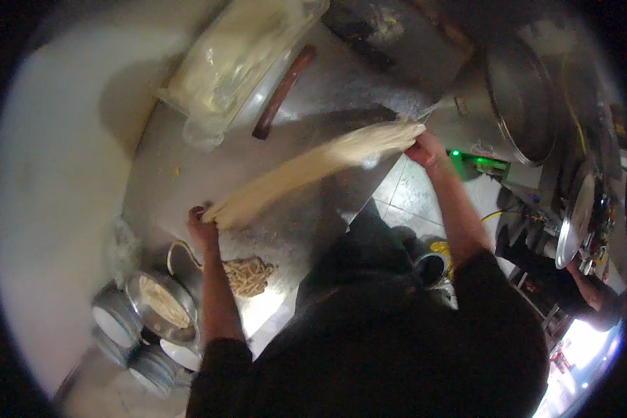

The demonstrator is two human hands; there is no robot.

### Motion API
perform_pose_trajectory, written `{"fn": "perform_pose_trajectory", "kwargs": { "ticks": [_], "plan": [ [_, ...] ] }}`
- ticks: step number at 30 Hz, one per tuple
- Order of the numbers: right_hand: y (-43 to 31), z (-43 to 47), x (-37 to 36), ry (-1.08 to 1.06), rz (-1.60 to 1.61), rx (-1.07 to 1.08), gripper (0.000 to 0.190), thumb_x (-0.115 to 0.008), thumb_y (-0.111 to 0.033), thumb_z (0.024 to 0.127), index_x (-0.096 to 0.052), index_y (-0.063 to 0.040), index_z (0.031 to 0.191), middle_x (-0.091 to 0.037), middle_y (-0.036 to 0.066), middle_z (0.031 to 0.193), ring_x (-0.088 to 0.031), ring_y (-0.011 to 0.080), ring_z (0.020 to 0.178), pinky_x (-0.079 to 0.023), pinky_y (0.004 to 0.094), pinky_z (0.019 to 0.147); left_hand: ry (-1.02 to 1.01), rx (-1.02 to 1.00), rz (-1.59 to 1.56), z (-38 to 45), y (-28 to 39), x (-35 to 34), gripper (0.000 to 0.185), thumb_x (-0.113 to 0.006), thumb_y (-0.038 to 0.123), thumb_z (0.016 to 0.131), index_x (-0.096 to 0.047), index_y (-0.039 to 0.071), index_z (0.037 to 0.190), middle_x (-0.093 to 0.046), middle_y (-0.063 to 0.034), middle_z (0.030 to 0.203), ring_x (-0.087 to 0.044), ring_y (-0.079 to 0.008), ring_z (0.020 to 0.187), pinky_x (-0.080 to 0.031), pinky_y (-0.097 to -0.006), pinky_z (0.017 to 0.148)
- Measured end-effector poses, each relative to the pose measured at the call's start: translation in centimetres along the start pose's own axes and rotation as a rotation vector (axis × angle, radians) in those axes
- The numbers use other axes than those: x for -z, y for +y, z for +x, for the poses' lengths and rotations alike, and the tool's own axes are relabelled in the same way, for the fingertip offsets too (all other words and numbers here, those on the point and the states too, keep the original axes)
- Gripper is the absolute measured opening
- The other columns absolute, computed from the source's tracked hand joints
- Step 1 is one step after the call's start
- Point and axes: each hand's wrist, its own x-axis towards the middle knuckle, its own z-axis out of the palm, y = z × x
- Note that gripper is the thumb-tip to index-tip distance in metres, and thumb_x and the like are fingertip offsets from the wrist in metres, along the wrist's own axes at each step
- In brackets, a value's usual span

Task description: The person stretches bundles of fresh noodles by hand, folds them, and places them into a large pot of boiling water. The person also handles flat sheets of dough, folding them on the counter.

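Observation:
A long pale band of dough, blurred along its length, is stretched between my two hands over a grey worktop. My left hand grips its lower left end. The upper right end is in my right hand, out past the worktop's edge. From left to right the band rises slantwise. Just below my left hand, a heap of thick tan strands sits partly hidden behind my left forearm.
Across the worktop lie a dark reddish bar and a plastic-covered pale mass. Lower left stand a metal bowl holding pale dough and stacked bowls. A large round metal vessel is at right, near another person's arm.

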Motion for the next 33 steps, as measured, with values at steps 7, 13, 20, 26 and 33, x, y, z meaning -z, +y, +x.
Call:
{"fn": "perform_pose_trajectory", "kwargs": {
  "ticks": [7,13,20,26,33],
  "plan": [
    [3.6,1.8,-17.8,-0.078,-0.47,0.388,0.029,-0.05,-0.009,0.074,-0.05,-0.001,0.102,-0.054,0.01,0.098,-0.053,0.0177,0.089,-0.044,0.0266,0.077,-0.013,-0.435,0.025,-7.0,11.3,-18.9,0.034,-0.064,0.007,0.062,-0.052,0.002,0.094,-0.054,-0.0133,0.089,-0.051,-0.0228,0.089,-0.043,-0.0321,0.07],
    [1.3,-4.1,4.9,0.192,0.057,-0.012,0.025,-0.056,-0.009,0.07,-0.054,0.0,0.094,-0.056,0.01,0.094,-0.054,0.019,0.087,-0.043,0.0293,0.078,-0.054,-0.42,1.089,-5.3,6.9,-4.7,0.022,-0.058,0.005,0.066,-0.056,0.004,0.088,-0.058,-0.0094,0.077,-0.056,-0.0213,0.069,-0.044,-0.0323,0.061],
    [-11.8,-22.0,-5.5,0.554,-0.923,0.247,0.042,-0.06,0.006,0.052,-0.058,-0.005,0.092,-0.059,0.005,0.092,-0.054,0.015,0.086,-0.043,0.0288,0.077,-0.788,0.119,0.38,-11.6,7.4,-20.3,0.038,-0.06,0.02,0.074,-0.049,0.005,0.106,-0.054,-0.011,0.102,-0.052,-0.0193,0.089,-0.041,-0.0302,0.075],
    [-33.4,-24.6,2.8,0.338,-1.211,0.814,0.029,-0.059,-0.022,0.071,-0.057,-0.006,0.096,-0.052,0.005,0.107,-0.052,0.0181,0.092,-0.042,0.0298,0.078,-1.477,-0.033,0.567,-15.5,9.6,-37.8,0.046,-0.058,0.021,0.076,-0.043,0.005,0.117,-0.046,-0.013,0.116,-0.044,-0.0207,0.107,-0.037,-0.0318,0.086],
    [-40.5,-16.6,22.4,0.075,-0.562,0.718,0.036,-0.053,-0.008,0.063,-0.055,-0.007,0.099,-0.057,0.009,0.093,-0.054,0.0166,0.078,-0.043,0.0288,0.068,-1.113,-0.074,0.617,-17.4,8.6,-50.4,0.039,-0.054,0.022,0.079,-0.046,0.005,0.113,-0.051,-0.0083,0.107,-0.048,-0.0154,0.099,-0.038,-0.0284,0.084]
  ]
}}
